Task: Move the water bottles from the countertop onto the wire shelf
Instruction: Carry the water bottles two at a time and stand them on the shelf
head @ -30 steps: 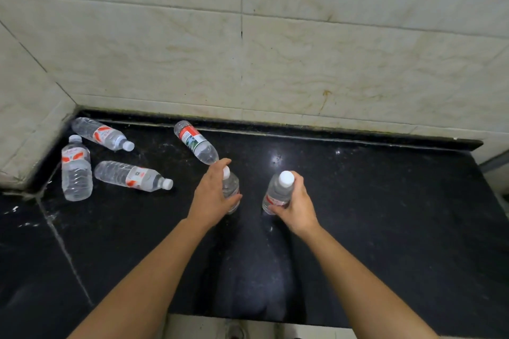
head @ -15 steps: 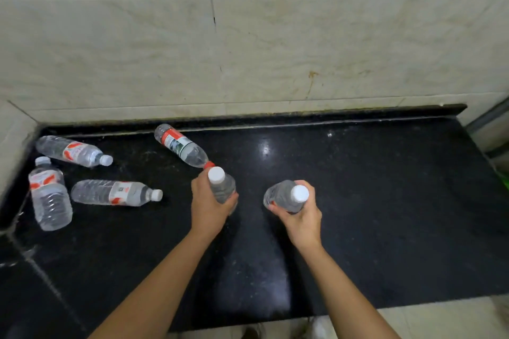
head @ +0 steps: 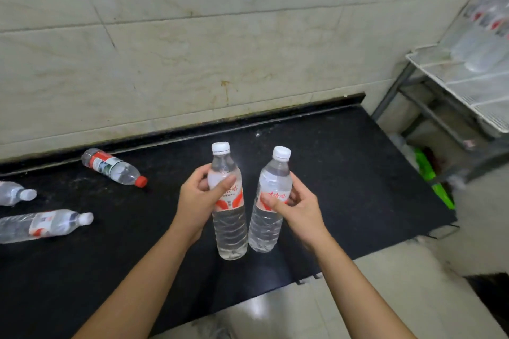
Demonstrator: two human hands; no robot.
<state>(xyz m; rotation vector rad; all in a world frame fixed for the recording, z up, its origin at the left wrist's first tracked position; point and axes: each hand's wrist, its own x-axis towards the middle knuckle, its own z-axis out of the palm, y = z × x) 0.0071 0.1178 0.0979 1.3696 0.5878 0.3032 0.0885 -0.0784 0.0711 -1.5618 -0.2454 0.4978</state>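
Note:
My left hand point(head: 197, 201) grips a clear white-capped water bottle point(head: 230, 228) by its red-and-white label, held upright above the black countertop point(head: 344, 173). My right hand point(head: 298, 209) grips a second white-capped bottle point(head: 265, 226), tilted slightly, right beside the first. A red-capped bottle point(head: 114, 168) lies on its side near the back wall. Two more bottles lie at the left edge, one with its white cap showing point(head: 16, 192) and one nearer me point(head: 44, 224). The white wire shelf point(head: 457, 82) stands at the far right with several blurred bottles point(head: 484, 27) on it.
A tiled wall runs behind the countertop. The shelf's grey metal frame point(head: 429, 115) stands just past the counter's right end, with something bright green point(head: 435, 184) low beside it. Light floor tiles point(head: 371, 278) show below the counter's front edge.
Both hands have lifted their bottles off the countertop and brought them upright, side by side. My view has swung right, bringing the wire shelf into sight.

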